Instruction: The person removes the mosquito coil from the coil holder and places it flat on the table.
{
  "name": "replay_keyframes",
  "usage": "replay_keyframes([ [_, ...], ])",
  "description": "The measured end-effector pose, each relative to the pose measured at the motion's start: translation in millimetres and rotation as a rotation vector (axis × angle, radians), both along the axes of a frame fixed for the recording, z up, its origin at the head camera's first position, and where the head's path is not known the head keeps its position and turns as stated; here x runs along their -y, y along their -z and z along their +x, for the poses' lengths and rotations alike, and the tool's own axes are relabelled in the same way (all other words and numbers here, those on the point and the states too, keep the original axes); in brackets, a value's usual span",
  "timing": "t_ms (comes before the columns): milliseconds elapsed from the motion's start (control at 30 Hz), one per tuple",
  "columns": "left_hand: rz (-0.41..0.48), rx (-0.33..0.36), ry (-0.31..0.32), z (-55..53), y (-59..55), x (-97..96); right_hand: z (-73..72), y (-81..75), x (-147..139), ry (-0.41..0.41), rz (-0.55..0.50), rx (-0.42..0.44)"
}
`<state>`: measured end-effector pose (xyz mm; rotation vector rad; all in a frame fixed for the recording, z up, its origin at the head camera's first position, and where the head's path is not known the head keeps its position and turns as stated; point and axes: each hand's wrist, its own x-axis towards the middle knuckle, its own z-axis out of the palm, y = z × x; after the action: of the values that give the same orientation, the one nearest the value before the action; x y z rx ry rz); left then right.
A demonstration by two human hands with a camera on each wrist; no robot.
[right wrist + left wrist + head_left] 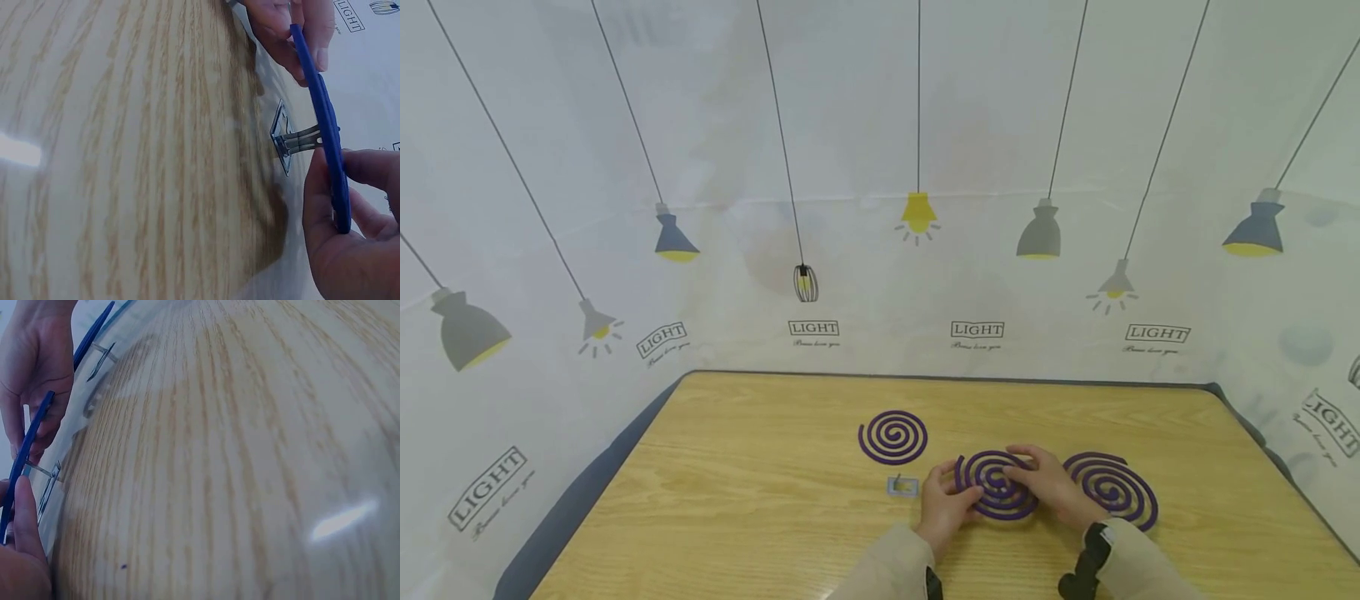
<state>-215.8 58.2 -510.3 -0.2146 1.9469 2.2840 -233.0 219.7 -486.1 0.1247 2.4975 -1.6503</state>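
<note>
A purple mosquito coil (997,478) is between both hands above the wooden table. My left hand (942,510) pinches its left edge with thumb and fingers. On its right side, my right hand (1048,483) grips it, fingertips reaching toward the centre. Seen edge-on in the right wrist view, the coil (328,125) has a metal stand (299,139) at its middle, and the stand's flat base faces the table. Beyond the right hand is a second coil (1108,492); in the left wrist view a metal stand (101,362) shows beneath it.
Another purple coil (893,434) lies farther back on the table (737,492). Just in front of it is a small rectangular metal stand (902,486), left of my left hand. A white curtain (850,150) printed with lamps encloses the table's back and sides.
</note>
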Motion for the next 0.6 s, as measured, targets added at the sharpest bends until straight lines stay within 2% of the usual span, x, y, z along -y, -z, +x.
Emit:
replay_keyframes([
  [133,-0.003,-0.011,0.009,-0.1,-0.2,1.5,-0.8,1.5,1.1,0.009,-0.024,0.009],
  [233,-0.001,0.007,0.021,-0.2,-1.5,2.5,-1.3,2.5,1.1,0.015,-0.025,0.013],
  [333,-0.005,-0.011,0.037,0.1,-0.3,3.2,-1.5,3.0,1.0,0.023,-0.021,0.015],
  [467,0.001,-0.024,0.04,0.2,1.6,2.8,-1.3,2.3,1.0,0.026,-0.027,0.017],
  [600,0.003,-0.008,0.027,0.0,-0.6,2.5,-2.2,-0.1,1.5,0.032,-0.034,0.023],
])
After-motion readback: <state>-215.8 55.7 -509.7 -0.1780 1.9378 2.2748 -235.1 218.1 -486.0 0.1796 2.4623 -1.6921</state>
